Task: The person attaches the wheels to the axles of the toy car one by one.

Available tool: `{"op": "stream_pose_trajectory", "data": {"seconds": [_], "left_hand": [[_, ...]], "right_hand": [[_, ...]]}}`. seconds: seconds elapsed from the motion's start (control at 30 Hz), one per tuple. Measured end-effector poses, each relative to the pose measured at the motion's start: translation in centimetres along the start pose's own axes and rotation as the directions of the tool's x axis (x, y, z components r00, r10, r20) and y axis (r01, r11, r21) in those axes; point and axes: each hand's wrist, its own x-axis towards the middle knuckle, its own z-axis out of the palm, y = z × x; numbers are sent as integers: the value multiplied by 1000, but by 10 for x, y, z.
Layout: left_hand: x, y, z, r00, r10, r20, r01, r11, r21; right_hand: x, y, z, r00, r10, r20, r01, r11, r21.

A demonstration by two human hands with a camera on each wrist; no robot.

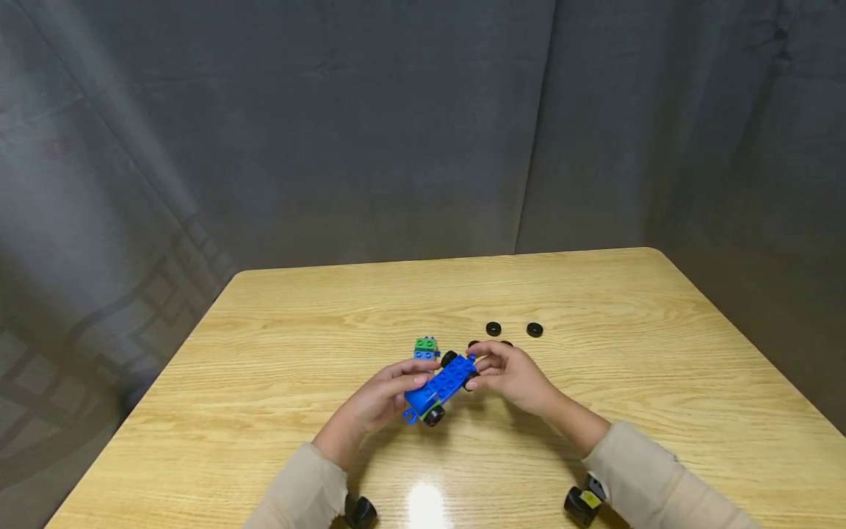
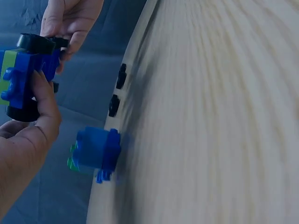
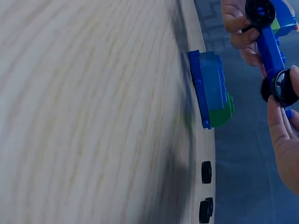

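Observation:
Above the table, both hands hold a blue toy car (image 1: 444,383) with black wheels and a studded top. My left hand (image 1: 380,397) grips its near end, where a lime-green piece and a blue hook show. At the far end, my right hand (image 1: 518,378) pinches a black wheel (image 3: 283,87) between thumb and fingers. Beyond the left hand stands a blue and green block vehicle (image 3: 210,86), which also appears in the left wrist view as a blue block body (image 2: 96,147).
Several loose black tires (image 1: 493,328) lie behind the right hand on the wooden table (image 1: 297,316). Dark wrist devices (image 1: 583,505) sit below the sleeves. A grey curtain (image 1: 370,147) hangs behind the table.

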Motion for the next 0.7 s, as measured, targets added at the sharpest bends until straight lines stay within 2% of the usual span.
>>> {"op": "stream_pose_trajectory", "data": {"seconds": [0.2,0.3,0.43,0.7], "left_hand": [[-5,-2,-4,998,56,-43,-57,998,-29],[-6,-1,-4,995,62,-79,-64,998,-22],[-6,1,-4,990,56,-132,-57,998,-1],[-7,4,-10,963,75,-258,-65,997,47]], "right_hand": [[-1,1,3,997,3,-77,-6,999,-38],[-1,2,4,993,10,-114,-16,999,-50],[0,3,7,992,20,-123,-23,999,-27],[1,4,12,991,15,-132,-22,998,-51]]}}
